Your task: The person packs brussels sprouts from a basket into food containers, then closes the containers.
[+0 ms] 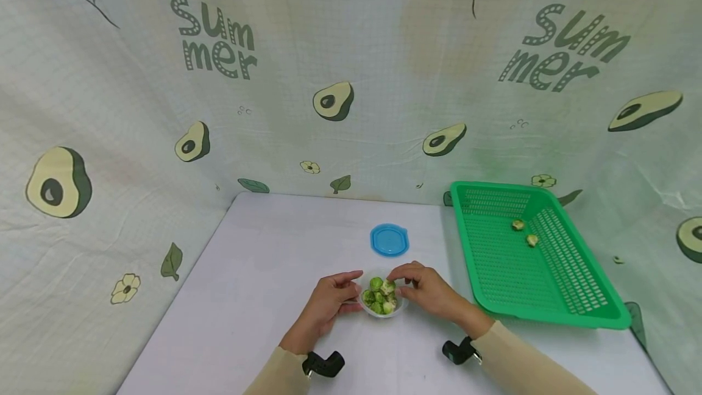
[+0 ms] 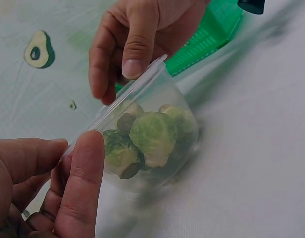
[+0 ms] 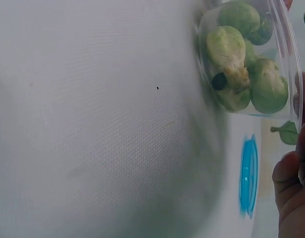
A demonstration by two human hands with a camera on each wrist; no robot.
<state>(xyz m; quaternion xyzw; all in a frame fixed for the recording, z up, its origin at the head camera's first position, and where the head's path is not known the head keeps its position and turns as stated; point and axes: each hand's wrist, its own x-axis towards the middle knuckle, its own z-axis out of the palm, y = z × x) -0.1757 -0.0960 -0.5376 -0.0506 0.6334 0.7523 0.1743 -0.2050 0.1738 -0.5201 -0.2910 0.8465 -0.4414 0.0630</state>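
A small clear plastic tub (image 1: pixel 402 309) holding several Brussels sprouts (image 1: pixel 376 308) is on the white table between both hands. My left hand (image 1: pixel 327 299) pinches its rim on the left, thumb and fingers at the edge in the left wrist view. Over the opposite side of the rim is my right hand (image 1: pixel 430 290), its loosely bent fingertips right at the top sprout (image 1: pixel 387 287). Through the tub's wall (image 3: pixel 208 69), the right wrist view shows the sprouts piled inside. Part of the pile is hidden by the fingers in the left wrist view.
A blue lid (image 1: pixel 390 240) lies flat behind the tub. To the right stands a green plastic basket (image 1: pixel 554 318) with two sprouts (image 1: pixel 532 240) in it. A cloth printed with avocados (image 1: pixel 333 101) hangs behind the table (image 1: pixel 263 261).
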